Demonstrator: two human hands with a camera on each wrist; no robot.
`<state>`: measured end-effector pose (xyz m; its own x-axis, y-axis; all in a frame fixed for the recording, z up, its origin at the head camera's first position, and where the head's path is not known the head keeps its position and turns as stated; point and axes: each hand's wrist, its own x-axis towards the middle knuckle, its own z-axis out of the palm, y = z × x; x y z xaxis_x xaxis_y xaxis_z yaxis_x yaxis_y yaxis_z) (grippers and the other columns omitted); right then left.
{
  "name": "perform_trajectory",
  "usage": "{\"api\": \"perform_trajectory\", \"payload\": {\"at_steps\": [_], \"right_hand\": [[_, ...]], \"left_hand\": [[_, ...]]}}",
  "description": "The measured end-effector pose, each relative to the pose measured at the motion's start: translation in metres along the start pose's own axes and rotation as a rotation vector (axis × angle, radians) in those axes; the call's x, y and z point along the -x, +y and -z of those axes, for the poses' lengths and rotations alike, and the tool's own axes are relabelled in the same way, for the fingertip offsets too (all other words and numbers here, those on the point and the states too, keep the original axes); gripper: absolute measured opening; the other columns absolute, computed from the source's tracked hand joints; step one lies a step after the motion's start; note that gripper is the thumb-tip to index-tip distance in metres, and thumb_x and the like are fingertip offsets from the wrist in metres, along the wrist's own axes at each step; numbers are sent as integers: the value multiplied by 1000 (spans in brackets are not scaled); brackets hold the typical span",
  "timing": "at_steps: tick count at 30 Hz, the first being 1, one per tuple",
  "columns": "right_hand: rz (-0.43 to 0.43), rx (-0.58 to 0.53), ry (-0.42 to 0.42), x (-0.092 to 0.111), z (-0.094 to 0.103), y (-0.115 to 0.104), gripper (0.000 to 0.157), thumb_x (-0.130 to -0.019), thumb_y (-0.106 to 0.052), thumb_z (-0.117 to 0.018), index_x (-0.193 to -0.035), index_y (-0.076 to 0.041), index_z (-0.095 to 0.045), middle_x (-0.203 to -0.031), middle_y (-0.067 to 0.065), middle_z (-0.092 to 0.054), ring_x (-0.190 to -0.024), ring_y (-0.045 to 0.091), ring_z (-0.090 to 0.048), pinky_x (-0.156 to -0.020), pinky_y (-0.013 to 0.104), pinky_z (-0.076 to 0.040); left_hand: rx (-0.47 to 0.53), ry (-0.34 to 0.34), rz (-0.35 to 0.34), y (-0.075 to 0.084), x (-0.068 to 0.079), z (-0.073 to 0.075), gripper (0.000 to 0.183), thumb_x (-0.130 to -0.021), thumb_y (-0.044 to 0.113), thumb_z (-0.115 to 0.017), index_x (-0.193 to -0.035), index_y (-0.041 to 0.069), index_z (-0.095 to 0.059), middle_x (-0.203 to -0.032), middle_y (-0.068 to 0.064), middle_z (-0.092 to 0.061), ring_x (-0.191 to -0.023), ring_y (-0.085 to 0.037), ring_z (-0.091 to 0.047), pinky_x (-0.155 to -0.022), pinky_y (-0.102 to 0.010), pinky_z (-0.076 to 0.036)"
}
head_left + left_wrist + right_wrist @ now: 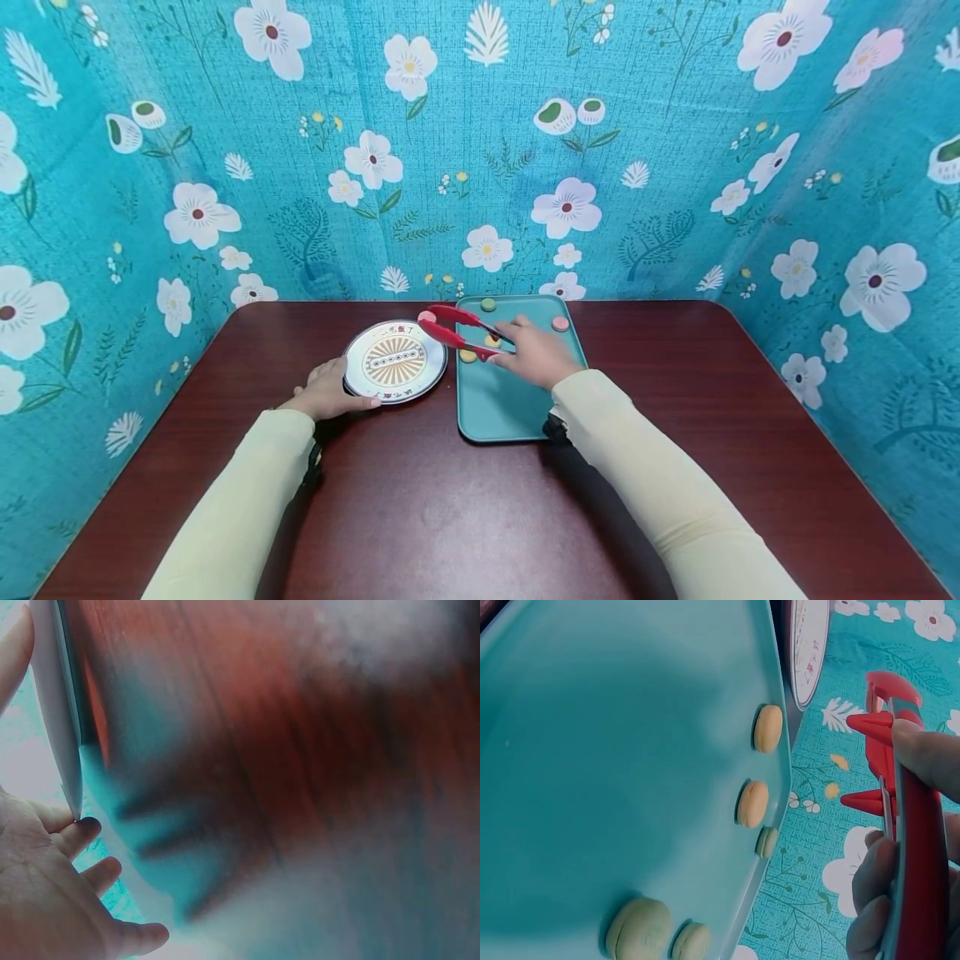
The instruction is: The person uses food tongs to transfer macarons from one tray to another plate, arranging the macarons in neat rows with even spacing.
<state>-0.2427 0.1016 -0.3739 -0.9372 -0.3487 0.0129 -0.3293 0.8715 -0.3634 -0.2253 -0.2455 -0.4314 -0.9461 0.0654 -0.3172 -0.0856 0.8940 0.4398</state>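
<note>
Gripping red tongs [442, 334] in right hand [543, 354], pink macaron [427, 317] between tips by far-right rim of plate [395, 362]. Touching near-left rim with left hand [327, 393], fingers spread. Near far-right corner of tray [498, 408]: second pink macaron [561, 323].

A white plate [394, 362] — round, dark-rimmed, with a brown sunburst and red characters — lies face-up left of centre. Red-and-metal tongs [447, 336] point left, tips by the plate's far right edge, a small pink macaron [427, 317] pinched between them.
</note>
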Motion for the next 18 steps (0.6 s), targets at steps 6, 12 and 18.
{"api": "perform_trajectory", "payload": {"at_steps": [6,12,18], "right_hand": [[-8,5,-14,-5,-7,-5,70,-86,-41,-72,-145,-15,-45,-112,6,-54,-72,15,-57,-58,28,-48],[-20,5,-28,-9,-9,-11,68,-87,-41,-70,-145,-16,-45,-117,5,-53,-80,15,-58,-58,30,-50],[-10,21,-22,-15,-10,-19,66,-87,-43,-70,-143,-16,-48,-121,6,-54,-89,17,-59,-64,33,-53]], "left_hand": [[18,-3,5,0,3,-1,124,-71,64,-73,-152,-3,-7,-153,-29,-17,-137,-48,-13,-102,-75,-15],[14,-1,9,-1,1,0,123,-71,64,-73,-152,-2,-7,-153,-29,-17,-137,-47,-13,-102,-74,-15],[10,-4,9,-1,0,1,122,-71,62,-73,-152,-2,-8,-152,-29,-18,-137,-48,-13,-102,-74,-16]]}}
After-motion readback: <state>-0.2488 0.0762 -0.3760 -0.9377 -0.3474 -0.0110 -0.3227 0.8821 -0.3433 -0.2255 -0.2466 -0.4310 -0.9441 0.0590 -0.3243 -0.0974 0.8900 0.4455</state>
